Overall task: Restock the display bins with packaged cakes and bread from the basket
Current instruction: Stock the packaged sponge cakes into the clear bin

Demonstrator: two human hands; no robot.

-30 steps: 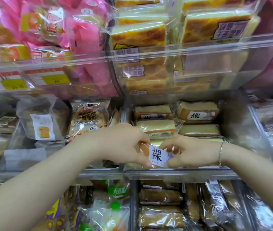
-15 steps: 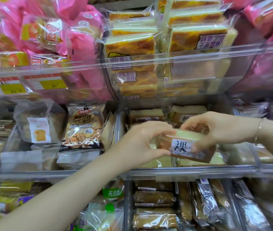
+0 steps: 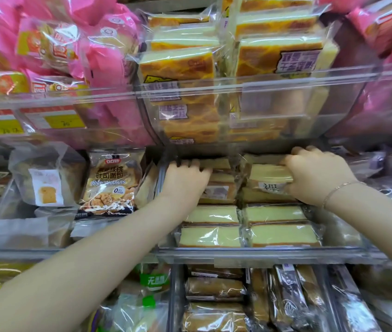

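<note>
1. Clear-wrapped cake [image 3: 270, 178] sits at 1 o'clock in the middle bin [image 3: 262, 256]; right hand [image 3: 317, 174] has a closed grip on it, probably seating it on the back stack.
2. Left hand [image 3: 185, 180] at 12 presses the neighbouring stack, fingers curled, likely steadying it.

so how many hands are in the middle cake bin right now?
2. Left hand on the back-left stack; right hand gripping the labelled cake pack at back right.
</note>
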